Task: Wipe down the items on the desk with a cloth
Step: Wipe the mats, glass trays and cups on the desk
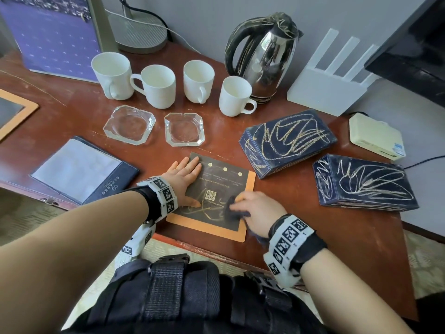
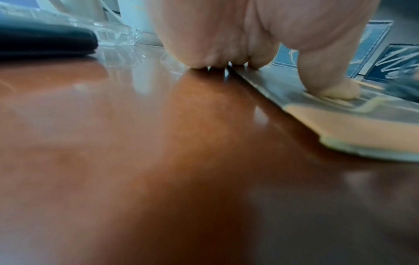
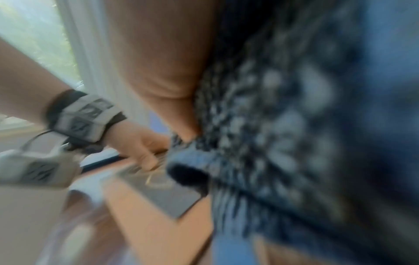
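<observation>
The left hand [image 1: 183, 176] lies flat with straight fingers on the left part of a dark square card with an orange border and a printed code [image 1: 218, 189], pressing it against the reddish-brown wooden worktop [image 1: 337, 237]; in the left wrist view its thumb [image 2: 335, 89] presses on the card's dark face. The right hand [image 1: 257, 210] has its fingers curled around a bunched dark blue patterned cloth [image 1: 232, 209], which rests on the near right part of the same card, beside pale scribbled marks on the card's surface. The right wrist view is blurred, yet it shows the cloth [image 3: 283, 134] filling most of the picture above the card's orange edge. Behind the card stand two clear glass ashtrays [image 1: 130, 127], and behind them a row of four white ceramic mugs [image 1: 157, 85]. A shiny steel kettle with a black handle [image 1: 262, 56] stands at the back right, marked with pale scribbles. Two dark blue boxes covered with pale scribbles [image 1: 289, 141] lie to the right of the card, and a dark blue folder [image 1: 81, 169] lies to its left.
</observation>
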The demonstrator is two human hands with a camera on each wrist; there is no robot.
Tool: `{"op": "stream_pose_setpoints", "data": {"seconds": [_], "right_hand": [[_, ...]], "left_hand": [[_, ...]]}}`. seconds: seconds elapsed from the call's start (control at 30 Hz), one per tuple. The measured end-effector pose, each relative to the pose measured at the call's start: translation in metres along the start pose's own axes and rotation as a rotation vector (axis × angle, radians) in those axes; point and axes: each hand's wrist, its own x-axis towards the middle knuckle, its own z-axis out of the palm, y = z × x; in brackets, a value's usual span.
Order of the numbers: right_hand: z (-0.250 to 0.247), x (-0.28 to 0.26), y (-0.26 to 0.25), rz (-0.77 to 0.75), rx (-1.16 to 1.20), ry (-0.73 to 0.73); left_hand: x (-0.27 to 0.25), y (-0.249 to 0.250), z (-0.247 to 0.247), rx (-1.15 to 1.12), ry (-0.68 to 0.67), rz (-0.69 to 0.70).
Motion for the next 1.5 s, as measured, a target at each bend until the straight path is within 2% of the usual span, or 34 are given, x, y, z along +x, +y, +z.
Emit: {"op": "stream_pose_setpoints", "data": {"seconds": [0.07, 0.1, 0.17, 0.3, 0.37, 0.4, 0.5, 0.53, 0.67, 0.87, 0.93, 1.03, 1.1, 1.2, 1.27, 1.33, 1.43, 1.5], "right_hand": [[0.002, 0.007, -0.002, 0.152, 0.083, 0.214], [0.005, 0.009, -0.007, 0.185, 0.098, 0.242], [0.013, 0.009, -0.018, 0.157, 0.041, 0.171], [0.014, 0.000, -0.022, -0.070, -0.042, -0.068], [0.006, 0.003, -0.016, -0.091, -0.011, -0.126], [0.002, 0.007, -0.013, -0.060, 0.037, -0.071], [-0.004, 0.020, -0.010, 0.125, 0.226, 0.232], [-0.002, 0.024, -0.012, 0.166, 0.253, 0.262], [0.014, 0.025, -0.032, 0.164, 0.122, 0.201], [0.002, 0.021, -0.027, -0.055, 0.061, -0.026], [-0.003, 0.029, -0.022, -0.027, 0.089, 0.039], [0.003, 0.033, -0.025, 0.126, 0.163, 0.217], [0.011, 0.029, -0.030, 0.077, 0.097, 0.158], [0.008, 0.022, -0.030, -0.084, 0.002, -0.039], [-0.003, 0.026, -0.023, -0.134, -0.030, -0.137], [-0.010, 0.033, -0.016, -0.096, -0.024, -0.055], [-0.008, 0.037, -0.018, 0.086, 0.066, 0.162], [0.002, 0.032, -0.028, 0.052, 0.020, 0.145]], "left_hand": [[-0.001, 0.001, 0.001, -0.002, 0.008, -0.014], [-0.001, 0.001, 0.002, -0.002, 0.007, -0.018], [-0.001, 0.002, 0.002, 0.001, 0.003, -0.020], [0.000, 0.001, 0.002, 0.003, 0.004, -0.017], [0.000, 0.001, 0.003, 0.006, 0.008, -0.020], [0.001, 0.001, 0.004, 0.005, 0.011, -0.024], [0.002, 0.001, 0.006, -0.001, 0.025, -0.031], [0.002, 0.000, 0.007, -0.002, 0.029, -0.030], [0.003, 0.000, 0.008, 0.000, 0.030, -0.027], [0.003, -0.001, 0.009, 0.004, 0.039, -0.024], [0.003, -0.001, 0.009, -0.001, 0.042, -0.024], [0.002, -0.001, 0.010, -0.005, 0.042, -0.027], [0.002, 0.000, 0.010, -0.001, 0.040, -0.028], [0.003, -0.001, 0.010, 0.003, 0.042, -0.030], [0.003, -0.001, 0.010, -0.003, 0.042, -0.033], [0.002, 0.000, 0.011, -0.009, 0.041, -0.034], [0.000, -0.001, 0.012, -0.011, 0.046, -0.032], [0.000, -0.001, 0.013, -0.009, 0.047, -0.032]]}}
